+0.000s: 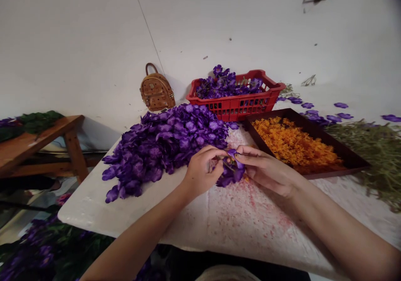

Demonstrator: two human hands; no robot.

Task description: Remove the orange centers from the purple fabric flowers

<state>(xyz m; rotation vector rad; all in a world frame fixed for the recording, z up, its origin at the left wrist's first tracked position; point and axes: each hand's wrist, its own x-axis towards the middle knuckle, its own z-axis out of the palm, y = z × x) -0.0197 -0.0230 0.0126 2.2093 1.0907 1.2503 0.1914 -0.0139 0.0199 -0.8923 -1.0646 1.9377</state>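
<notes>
Over the middle of the white table [188,218], my left hand [202,170] and my right hand [266,168] meet at a purple artificial flower [231,172]. The left thumb and forefinger pinch it from one side, close to its stem. From the other side, my right fingertips are closed on its petals. The fingers partly hide the flower's centre. Just beyond my left hand lies a big heap of purple petal pieces [175,139]. A dark red tray [326,141] beside my right hand holds many small orange flower centres [291,143].
Behind the heap, a red plastic basket [241,105] holds purple flowers. A brown backpack [156,91] leans against the wall. Green stems [369,155] and loose purple petals [344,116] lie at the right. A wooden bench [73,147] stands left; more purple flowers [44,251] are below the table.
</notes>
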